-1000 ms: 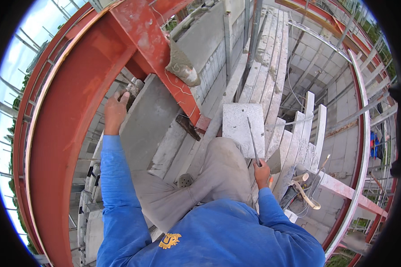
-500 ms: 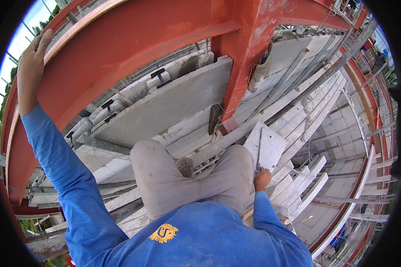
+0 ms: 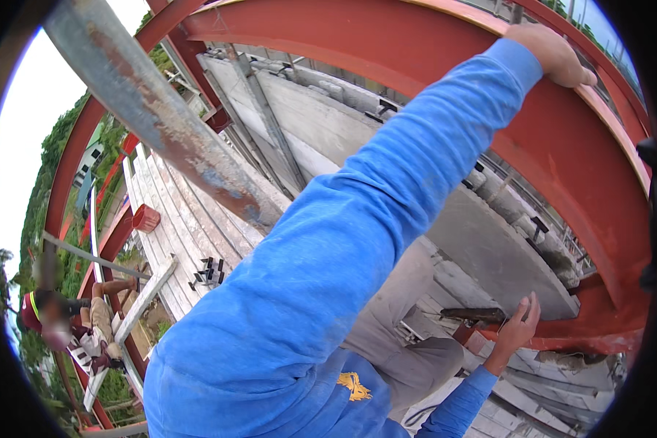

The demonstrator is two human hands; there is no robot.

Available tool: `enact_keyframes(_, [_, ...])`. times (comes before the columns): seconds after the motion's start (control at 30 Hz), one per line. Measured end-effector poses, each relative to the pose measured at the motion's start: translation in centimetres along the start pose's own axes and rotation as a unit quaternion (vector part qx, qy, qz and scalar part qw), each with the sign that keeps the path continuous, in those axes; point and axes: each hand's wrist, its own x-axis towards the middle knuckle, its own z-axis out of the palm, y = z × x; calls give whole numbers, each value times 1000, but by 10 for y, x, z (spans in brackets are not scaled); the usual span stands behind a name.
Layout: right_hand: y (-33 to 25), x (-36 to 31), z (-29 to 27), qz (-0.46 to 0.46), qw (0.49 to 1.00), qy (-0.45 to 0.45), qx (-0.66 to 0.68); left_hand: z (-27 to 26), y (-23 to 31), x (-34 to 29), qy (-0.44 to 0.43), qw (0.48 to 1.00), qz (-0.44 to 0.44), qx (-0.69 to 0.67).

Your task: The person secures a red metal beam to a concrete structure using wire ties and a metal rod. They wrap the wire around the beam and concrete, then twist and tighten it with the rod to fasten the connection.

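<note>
My left arm stretches up across the view, and my left hand (image 3: 551, 55) is hooked over the top flange of a red steel beam (image 3: 445, 51). Its fingers bend over the edge. My right hand (image 3: 518, 328) is raised by the lower corner of a grey concrete panel (image 3: 489, 241), fingers apart and nothing in them. A dark wooden piece (image 3: 474, 314) sticks out beside that hand. Black metal brackets (image 3: 539, 229) are set along the panel's upper edge. My seated legs (image 3: 398, 321) are partly hidden behind my left arm.
A rusty, paint-stained steel tube (image 3: 160, 117) slants close across the upper left. Pale planks (image 3: 186, 212) form a platform, bearing a red bucket (image 3: 146, 218) and several loose black brackets (image 3: 209, 272). Another person (image 3: 80, 332) in a cap is beyond the railing at left.
My view has swung to the left, bringing the platform and the other person in. My right hand has let go of the thin rod and lifted. My left hand stays on the beam.
</note>
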Motion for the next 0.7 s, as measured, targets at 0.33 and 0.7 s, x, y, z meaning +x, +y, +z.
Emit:
enact_keyframes(0.33, [-26, 129, 97, -185, 971, -80, -132, 31, -19, 28, 30, 995, -86, 30])
enact_keyframes(0.7, [-29, 128, 102, -208, 964, -45, -161, 20, -13, 21, 11, 995, -98, 15])
